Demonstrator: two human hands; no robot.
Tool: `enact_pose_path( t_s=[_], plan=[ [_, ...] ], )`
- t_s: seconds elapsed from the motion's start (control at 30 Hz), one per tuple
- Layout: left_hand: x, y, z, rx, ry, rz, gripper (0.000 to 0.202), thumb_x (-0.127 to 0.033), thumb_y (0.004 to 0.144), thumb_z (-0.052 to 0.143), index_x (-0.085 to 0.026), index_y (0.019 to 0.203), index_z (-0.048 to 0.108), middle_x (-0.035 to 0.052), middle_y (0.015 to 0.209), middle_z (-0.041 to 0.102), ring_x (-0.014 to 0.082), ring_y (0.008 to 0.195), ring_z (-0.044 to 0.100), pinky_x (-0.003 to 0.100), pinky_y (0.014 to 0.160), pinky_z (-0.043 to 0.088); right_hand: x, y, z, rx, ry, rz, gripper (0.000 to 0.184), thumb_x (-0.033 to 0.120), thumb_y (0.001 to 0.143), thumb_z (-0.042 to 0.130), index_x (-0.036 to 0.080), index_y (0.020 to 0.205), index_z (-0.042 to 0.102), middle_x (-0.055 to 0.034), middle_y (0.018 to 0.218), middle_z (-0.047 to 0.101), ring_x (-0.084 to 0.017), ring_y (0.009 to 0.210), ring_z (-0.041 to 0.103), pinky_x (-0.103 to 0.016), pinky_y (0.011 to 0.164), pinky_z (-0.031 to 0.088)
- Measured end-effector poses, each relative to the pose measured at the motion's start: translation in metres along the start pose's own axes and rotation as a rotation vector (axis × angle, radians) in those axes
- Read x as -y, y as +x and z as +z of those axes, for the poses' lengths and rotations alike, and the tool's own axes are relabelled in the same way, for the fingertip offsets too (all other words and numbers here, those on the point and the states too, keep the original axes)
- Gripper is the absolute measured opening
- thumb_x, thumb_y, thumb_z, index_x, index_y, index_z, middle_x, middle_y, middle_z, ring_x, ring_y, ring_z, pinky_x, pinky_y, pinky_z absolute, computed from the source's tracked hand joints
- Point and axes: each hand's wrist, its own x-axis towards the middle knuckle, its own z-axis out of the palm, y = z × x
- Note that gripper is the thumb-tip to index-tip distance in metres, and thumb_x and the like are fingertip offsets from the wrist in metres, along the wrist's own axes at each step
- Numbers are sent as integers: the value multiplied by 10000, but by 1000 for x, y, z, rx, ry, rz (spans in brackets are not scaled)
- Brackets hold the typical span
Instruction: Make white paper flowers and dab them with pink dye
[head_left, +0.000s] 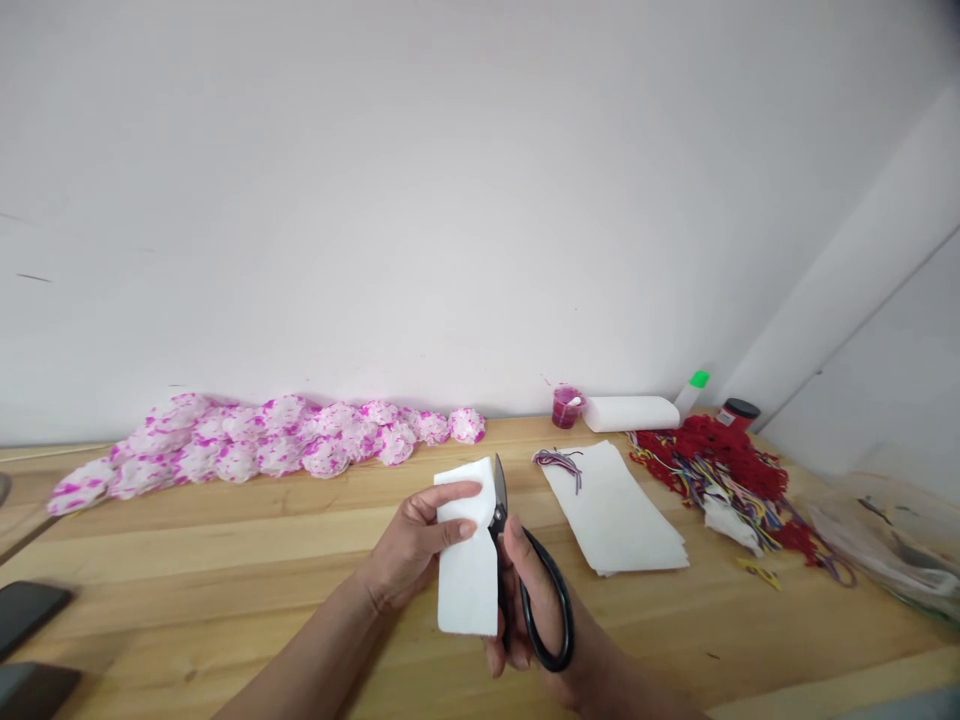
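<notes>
My left hand [424, 540] grips a folded strip of white paper [466, 595] from its left side, thumb and index finger lying across the front. In my right hand [529, 590] is a pair of scissors [561, 600] with black loop handles, pointing away from me. Its blades meet the paper's right edge, where a small notch shows at the pivot. Part of the blades and one handle loop are hidden behind the paper and my fingers. Right of my hands lies a stack of white paper sheets [619, 510], with a small bundle of purple strings [561, 460] on its upper left corner.
Along the wall stretch pink-spotted white paper flowers [277, 435]. At the back right are a cup of magenta liquid [568, 408], a white roll [631, 413], a green-capped bottle [691, 392], a dark-lidded jar [739, 413] and red yarn [720, 455]. A phone [31, 610] lies left.
</notes>
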Motion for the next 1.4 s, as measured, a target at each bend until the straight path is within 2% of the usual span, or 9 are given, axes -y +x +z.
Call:
enact_pose_path(
  t_s=[0.23,0.4,0.63,0.9,1.1,1.2,1.27,1.37,1.4],
  plan=[
    [2,1,-2,-9,7,-11,437,-137,592,888,-183,1005,754,91,848,783,198,676,718,338,684,583,-9,1,-4,5,32,-45,748,822,837,347,160,509,466,40,389,417,-59,277,456,-155,275,226],
    [0,0,-1,-5,-1,-19,440,-130,573,895,-175,989,758,99,849,784,204,680,718,344,678,586,-12,0,-6,1,51,-50,680,796,840,405,169,596,503,51,418,458,-63,275,448,-164,273,287],
    [0,-2,2,19,20,-19,431,-131,552,903,-166,960,767,92,822,779,187,645,704,315,651,568,0,-1,-1,-1,47,83,763,894,762,323,174,551,466,37,362,417,-79,274,472,-155,279,174],
    [1,-1,0,44,32,-16,431,-130,584,889,-159,995,759,98,850,780,192,676,711,322,682,575,1,-4,-2,-9,28,0,743,892,773,309,179,656,486,53,411,451,-75,295,480,-156,287,217],
    [2,2,-5,66,21,-13,414,-115,623,869,-170,1015,746,99,879,781,193,704,717,333,698,582,3,-8,-9,-46,-131,-86,691,855,788,380,184,666,487,62,420,457,-74,292,458,-164,293,276],
    [1,4,-7,28,20,0,424,-123,651,855,-176,1054,734,88,879,778,185,698,712,327,690,584,22,-12,-27,-89,-289,-125,655,838,751,470,188,696,519,55,462,485,-88,320,454,-198,318,310],
    [-2,5,-7,-7,3,18,448,-131,671,843,-177,1099,718,78,872,773,174,688,705,321,689,585,39,-13,-50,-206,-466,-166,575,761,739,580,186,758,578,51,497,513,-98,362,454,-225,375,340],
    [-6,5,-6,-20,-21,31,492,-152,712,817,-170,1184,677,96,929,764,187,742,710,334,732,588,60,-10,-98,-540,-925,-300,409,607,770,654,198,785,643,-8,665,648,-150,575,579,-261,541,393],
    [-7,6,-6,-16,-24,35,504,-154,726,805,-167,1209,661,105,948,760,191,765,712,334,748,586,64,-8,-114,-666,-1102,-280,380,583,782,646,204,809,666,-30,713,679,-184,650,617,-278,582,395]
  ],
)
